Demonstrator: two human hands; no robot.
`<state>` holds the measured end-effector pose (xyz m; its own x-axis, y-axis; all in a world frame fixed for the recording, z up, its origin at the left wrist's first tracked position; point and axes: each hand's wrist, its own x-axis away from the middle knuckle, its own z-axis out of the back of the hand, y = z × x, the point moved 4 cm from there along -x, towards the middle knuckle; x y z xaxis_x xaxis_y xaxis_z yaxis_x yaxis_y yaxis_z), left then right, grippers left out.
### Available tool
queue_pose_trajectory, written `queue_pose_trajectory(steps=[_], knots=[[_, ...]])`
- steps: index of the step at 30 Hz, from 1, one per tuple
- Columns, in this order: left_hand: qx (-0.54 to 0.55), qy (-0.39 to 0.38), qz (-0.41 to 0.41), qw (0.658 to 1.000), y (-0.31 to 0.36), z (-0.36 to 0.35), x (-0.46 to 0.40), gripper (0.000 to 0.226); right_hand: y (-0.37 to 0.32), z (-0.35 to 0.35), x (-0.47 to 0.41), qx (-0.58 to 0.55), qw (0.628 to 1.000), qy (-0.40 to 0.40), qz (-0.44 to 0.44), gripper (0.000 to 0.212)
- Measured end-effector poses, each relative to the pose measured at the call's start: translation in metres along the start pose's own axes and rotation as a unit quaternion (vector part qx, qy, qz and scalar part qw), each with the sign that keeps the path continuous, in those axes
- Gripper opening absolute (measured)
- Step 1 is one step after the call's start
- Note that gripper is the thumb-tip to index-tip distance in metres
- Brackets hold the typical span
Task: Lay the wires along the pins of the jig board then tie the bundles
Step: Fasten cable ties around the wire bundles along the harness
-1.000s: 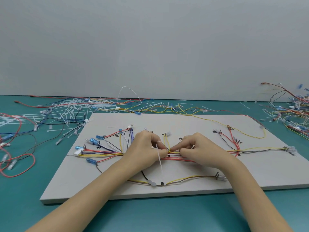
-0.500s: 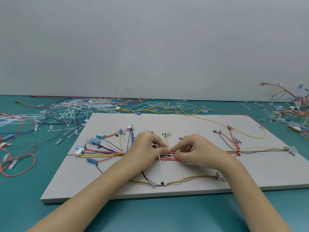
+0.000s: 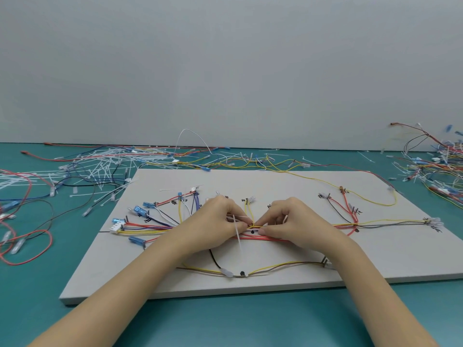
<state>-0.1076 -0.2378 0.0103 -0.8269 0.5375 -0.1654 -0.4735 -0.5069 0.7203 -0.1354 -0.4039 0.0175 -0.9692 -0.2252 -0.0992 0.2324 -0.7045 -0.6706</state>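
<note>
The wire bundle point(image 3: 253, 225) is running left to right across the middle of the jig board point(image 3: 288, 181), and you are pinching it from both sides where the yellow and red strands are meeting. Your left hand point(image 3: 215, 221) is curling its fingers around a white cable tie point(image 3: 238, 236), whose tail is hanging down toward you over the red wires. Your right hand point(image 3: 293, 219) is closing thumb and forefinger on the bundle just beside the left fingertips, the two hands almost touching. Blue-sleeved terminals point(image 3: 139, 211) are fanning out to the left of your left hand. A brown-and-yellow wire pair point(image 3: 280, 267) is sagging along the board's near edge. Loose cable ties point(image 3: 100, 166) and spare wires are lying scattered on the teal table point(image 3: 225, 319) beyond the board.
</note>
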Motion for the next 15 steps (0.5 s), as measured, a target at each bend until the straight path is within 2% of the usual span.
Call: queue_pose_trajectory(steps=[7, 15], knots=[[-0.043, 0.025, -0.007, 0.999, -0.0008, -0.0016, 0.0001, 0.016, 0.0007, -0.0017, 0.0000, -0.028, 0.999, -0.003, -0.021, 0.003], [-0.034, 0.039, -0.012, 0.999, 0.0009, -0.0007, 0.0009, 0.015, 0.0051, -0.0060, -0.0002, -0.040, 0.997, -0.038, -0.062, 0.005]])
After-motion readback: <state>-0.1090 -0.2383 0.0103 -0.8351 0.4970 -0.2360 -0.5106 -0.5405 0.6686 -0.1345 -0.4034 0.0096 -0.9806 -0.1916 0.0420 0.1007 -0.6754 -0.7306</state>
